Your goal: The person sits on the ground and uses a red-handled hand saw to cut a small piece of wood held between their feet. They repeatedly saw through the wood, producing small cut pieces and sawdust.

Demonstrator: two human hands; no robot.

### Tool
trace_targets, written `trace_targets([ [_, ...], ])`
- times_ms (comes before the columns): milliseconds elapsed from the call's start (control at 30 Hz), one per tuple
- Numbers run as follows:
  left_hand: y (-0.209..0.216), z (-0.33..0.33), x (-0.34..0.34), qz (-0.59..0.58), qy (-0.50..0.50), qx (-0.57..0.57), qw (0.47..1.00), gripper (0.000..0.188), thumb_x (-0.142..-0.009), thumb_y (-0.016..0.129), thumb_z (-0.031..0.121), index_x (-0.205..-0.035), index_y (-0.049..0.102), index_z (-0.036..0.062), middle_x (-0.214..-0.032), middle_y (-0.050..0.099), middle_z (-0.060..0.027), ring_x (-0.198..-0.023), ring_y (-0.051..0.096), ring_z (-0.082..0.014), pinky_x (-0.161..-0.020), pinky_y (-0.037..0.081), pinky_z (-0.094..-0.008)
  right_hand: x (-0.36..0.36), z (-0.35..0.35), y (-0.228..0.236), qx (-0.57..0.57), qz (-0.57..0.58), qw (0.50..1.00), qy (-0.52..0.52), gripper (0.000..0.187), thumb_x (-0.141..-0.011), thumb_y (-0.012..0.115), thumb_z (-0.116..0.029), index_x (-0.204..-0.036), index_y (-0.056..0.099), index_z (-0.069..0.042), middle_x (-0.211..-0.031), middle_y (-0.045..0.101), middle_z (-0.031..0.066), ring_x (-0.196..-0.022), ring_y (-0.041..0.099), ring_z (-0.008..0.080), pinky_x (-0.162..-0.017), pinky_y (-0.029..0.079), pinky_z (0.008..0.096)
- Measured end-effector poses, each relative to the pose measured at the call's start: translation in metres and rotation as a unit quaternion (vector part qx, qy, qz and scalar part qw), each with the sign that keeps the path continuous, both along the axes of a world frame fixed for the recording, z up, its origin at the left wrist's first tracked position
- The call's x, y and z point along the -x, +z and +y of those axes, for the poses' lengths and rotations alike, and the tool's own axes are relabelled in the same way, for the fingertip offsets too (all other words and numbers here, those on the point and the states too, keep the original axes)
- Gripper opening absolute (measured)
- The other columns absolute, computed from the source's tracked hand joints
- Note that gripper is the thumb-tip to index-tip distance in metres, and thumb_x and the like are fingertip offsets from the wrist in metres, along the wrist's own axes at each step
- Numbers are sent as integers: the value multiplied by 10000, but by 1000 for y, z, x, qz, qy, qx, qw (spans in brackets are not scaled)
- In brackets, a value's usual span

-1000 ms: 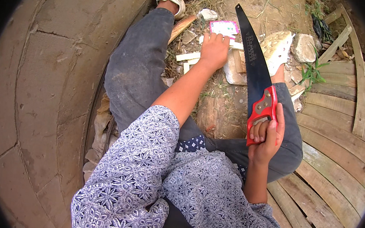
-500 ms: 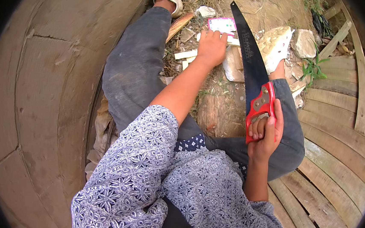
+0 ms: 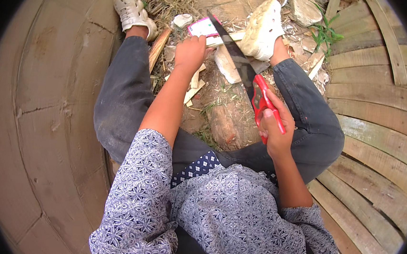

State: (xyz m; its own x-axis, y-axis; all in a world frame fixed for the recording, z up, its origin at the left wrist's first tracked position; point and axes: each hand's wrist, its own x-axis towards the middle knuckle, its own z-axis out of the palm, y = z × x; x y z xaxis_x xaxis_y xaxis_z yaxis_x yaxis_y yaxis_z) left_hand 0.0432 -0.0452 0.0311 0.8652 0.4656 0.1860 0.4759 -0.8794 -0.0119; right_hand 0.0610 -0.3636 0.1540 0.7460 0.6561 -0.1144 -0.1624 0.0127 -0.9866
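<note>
Head view, from the left: one brown wall (image 3: 48,91), then the left shoe (image 3: 133,12), first of two, both pale. One split piece of wood (image 3: 159,48) lies beside the left leg. Next come one small white stone (image 3: 182,20) and one white card (image 3: 202,27) with a pink edge; its print is too small to read. The left hand (image 3: 190,52) lies over the left end of one pale strip (image 3: 237,36), near the card; its fingertips are hidden, so I cannot tell whether it grips. At least two pale scraps (image 3: 194,93) lie nearer the body. The strip runs toward the right shoe (image 3: 261,29). One saw (image 3: 246,73) crosses it in view, its red handle (image 3: 263,90) clamped in the right hand (image 3: 280,123). Farther right: one big stone (image 3: 305,9), one green plant (image 3: 323,34), many planks (image 3: 371,116).
</note>
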Motion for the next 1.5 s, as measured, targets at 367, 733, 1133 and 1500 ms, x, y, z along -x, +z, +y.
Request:
trace_targets([
  [367,-7,5,1,-14,-36,1,999,400,-922,642,440,-943,535,55,-862,665,-123,-735,687,-309,-608,559,-414,0,2,-18,0,-13,1000,22,392,-977,610,-79,-1363,582,-17,-1160,645,56,-905,566,60,-798,455,206],
  [733,-7,13,-5,31,-7,38,999,368,-888,684,379,-967,546,47,-842,686,-159,-735,700,-343,-619,559,-454,-7,6,-7,11,-40,998,46,376,-966,592,-50,-1338,593,5,-1220,651,89,-1045,579,90,-922,452,245],
  [1133,8,27,-8,74,-19,82,994,146,-888,580,180,-956,608,55,-856,719,-186,-780,709,-378,-683,562,-496,-22,24,9,45,-79,994,62,335,-976,574,-50,-1303,618,6,-1238,670,110,-1049,611,110,-919,474,270],
  [1500,10,40,-11,89,-34,142,985,211,-847,591,205,-971,615,36,-946,702,-215,-915,680,-395,-778,534,-517,-24,28,27,47,-21,997,62,324,-1007,569,-134,-1311,625,-38,-981,663,24,-795,577,50,-699,471,218],
])
